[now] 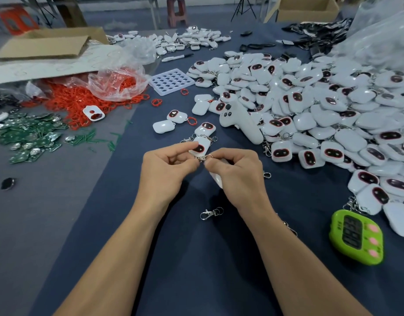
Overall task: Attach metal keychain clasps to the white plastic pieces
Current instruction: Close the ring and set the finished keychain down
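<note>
Left hand (166, 171) and right hand (238, 173) pinch 1 metal clasp (202, 158) in tight grips.

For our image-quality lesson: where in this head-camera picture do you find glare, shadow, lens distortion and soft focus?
Head view: glare on the glossy white plastic pieces and clear bag; soft shadow under the left hand and right hand pinching the metal clasp; wide-angle stretch in the forearms; far cardboard box soft.
</note>
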### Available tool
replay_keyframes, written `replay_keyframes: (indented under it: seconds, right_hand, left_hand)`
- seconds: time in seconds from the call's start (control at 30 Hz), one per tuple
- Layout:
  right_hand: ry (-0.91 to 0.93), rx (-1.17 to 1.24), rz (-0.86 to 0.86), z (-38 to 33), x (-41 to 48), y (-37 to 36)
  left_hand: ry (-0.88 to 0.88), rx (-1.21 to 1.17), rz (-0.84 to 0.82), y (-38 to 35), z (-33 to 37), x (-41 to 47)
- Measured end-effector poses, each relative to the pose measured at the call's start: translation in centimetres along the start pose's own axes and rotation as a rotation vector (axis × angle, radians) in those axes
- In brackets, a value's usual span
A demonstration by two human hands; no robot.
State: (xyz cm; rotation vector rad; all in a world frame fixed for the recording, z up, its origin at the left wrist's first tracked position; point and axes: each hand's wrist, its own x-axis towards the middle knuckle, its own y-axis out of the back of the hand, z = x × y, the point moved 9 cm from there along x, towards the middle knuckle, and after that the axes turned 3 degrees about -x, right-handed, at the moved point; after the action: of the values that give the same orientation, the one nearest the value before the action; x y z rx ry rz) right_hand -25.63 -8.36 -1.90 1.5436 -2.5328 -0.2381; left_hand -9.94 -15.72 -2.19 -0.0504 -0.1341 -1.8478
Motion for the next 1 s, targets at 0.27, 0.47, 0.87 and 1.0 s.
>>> replay_keyframes:
  seconds: [0.27, 0.47, 0.87, 1.0]
  right_hand:
    - [-0.029, -0.038, 0.078, 0.7, 0.4, 0.6]
    - [0.160, -0.270, 0.158, -0.7, -0.3, 0.3]
    - [0.157, -0.325, 0.079, -0.2, 0.0, -0.5]
    - [0.076, -0.053, 0.098, 0.3, 0.6, 0.2]
  left_hand:
    - [-0.151, 0.233, 0.141, 0.8, 1.6, -0.7]
    - [-0.224, 0.387, 0.172, 0.8, 2.3, -1.5]
    - [-0.315, 0.399, 0.171, 0.0, 3.4, -2.0]
    - [-0.252, 0.317, 0.145, 0.1, 3.4, -1.5]
